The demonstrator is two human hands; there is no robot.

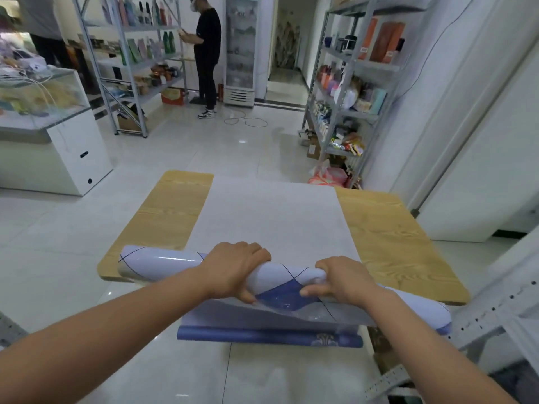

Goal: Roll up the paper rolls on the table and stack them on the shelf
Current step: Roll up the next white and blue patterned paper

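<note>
The roll [163, 265] lies crosswise in the lower frame, with the left grip [233, 269] and right grip [344, 282] both clenched round its middle. The unrolled sheet [274, 217] runs up-frame over the counter [169, 205].

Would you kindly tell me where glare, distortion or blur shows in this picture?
Head view: glare streaks the glossy roll beside the left hand; lamp reflections spot the floor; the right wall leans from wide-angle distortion; the far fridge looks soft.
</note>
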